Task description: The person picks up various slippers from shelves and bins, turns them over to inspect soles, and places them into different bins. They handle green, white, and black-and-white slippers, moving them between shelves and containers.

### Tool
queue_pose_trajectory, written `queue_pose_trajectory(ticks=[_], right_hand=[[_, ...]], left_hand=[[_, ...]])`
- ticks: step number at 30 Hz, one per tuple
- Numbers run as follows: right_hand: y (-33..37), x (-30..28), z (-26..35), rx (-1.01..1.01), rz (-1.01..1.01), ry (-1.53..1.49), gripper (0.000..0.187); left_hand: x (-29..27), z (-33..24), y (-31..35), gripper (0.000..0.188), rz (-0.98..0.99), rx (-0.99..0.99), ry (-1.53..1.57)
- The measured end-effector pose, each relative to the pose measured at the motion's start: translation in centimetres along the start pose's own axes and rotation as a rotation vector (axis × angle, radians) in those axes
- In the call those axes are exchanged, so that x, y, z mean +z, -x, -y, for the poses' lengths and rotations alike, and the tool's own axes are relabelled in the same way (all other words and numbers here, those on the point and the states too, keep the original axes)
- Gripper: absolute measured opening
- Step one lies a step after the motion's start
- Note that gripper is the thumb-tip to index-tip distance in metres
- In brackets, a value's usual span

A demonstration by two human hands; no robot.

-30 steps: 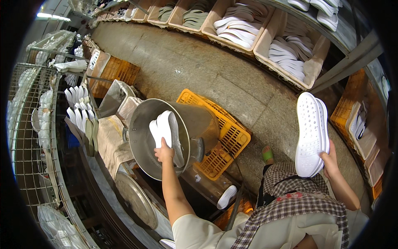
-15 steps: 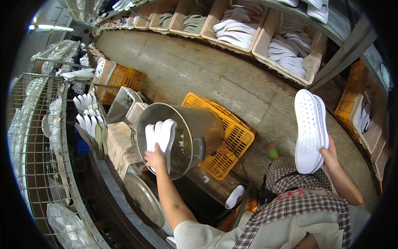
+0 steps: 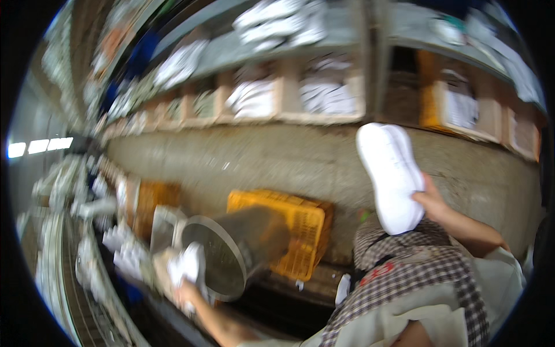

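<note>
In my right hand (image 3: 429,199), at the right, a small stack of white shoe soles (image 3: 386,179) is held upright by its side, toe ends away from me. My left hand (image 3: 186,294) is closed on more white soles (image 3: 186,265), smeared by motion, at the left rim of a metal drum (image 3: 228,228). The drum lies tilted with its round mouth facing left and toward me. How many soles each hand holds is hard to tell.
A yellow plastic crate (image 3: 306,231) stands behind the drum. Lined bins of white soles (image 3: 328,98) run along a shelf's foot across the floor (image 3: 277,156). Wire racks (image 3: 55,277) with pale soles line the left. An orange crate (image 3: 156,202) stands farther back.
The whole view has swung round. My left hand has drawn its white soles from in front of the drum's mouth to its left rim. My right hand keeps its stack.
</note>
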State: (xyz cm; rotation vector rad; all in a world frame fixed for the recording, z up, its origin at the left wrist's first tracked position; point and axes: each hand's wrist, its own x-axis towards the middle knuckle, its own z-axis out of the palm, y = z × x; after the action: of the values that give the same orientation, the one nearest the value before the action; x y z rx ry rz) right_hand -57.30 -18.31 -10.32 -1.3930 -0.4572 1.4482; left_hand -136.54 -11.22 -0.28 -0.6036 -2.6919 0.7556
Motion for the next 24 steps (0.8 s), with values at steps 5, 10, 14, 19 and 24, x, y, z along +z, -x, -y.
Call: queue_pose_trajectory(ticks=[5, 10, 14, 19, 24], right_hand=[[1.4, -4.9, 0.8, -0.047, -0.066, 0.031, 0.072], [4.4, -11.0, 1.5, -0.082, -0.189, -0.096, 0.074], [7.0, -18.7, 0.6, -0.145, -0.334, -0.222, 0.078], [14.1, -28.7, -0.8, -0.134, -0.595, -0.243, 0.084], [21.1, -34.7, -1.9, -0.074, -0.901, -0.227, 0.085]], left_hand=[[-6.2, -6.5, 4.7, 0.066, -0.100, 0.214, 0.488], [-12.9, -14.2, 16.8, 0.055, 0.412, 0.541, 1.366], [-15.7, -20.9, 30.9, 0.047, 1.135, 0.586, 1.586], [-15.8, -33.3, 56.9, 0.037, 1.872, 0.606, 1.315], [-22.3, -43.9, 81.6, 0.044, 2.018, 1.098, 0.979]])
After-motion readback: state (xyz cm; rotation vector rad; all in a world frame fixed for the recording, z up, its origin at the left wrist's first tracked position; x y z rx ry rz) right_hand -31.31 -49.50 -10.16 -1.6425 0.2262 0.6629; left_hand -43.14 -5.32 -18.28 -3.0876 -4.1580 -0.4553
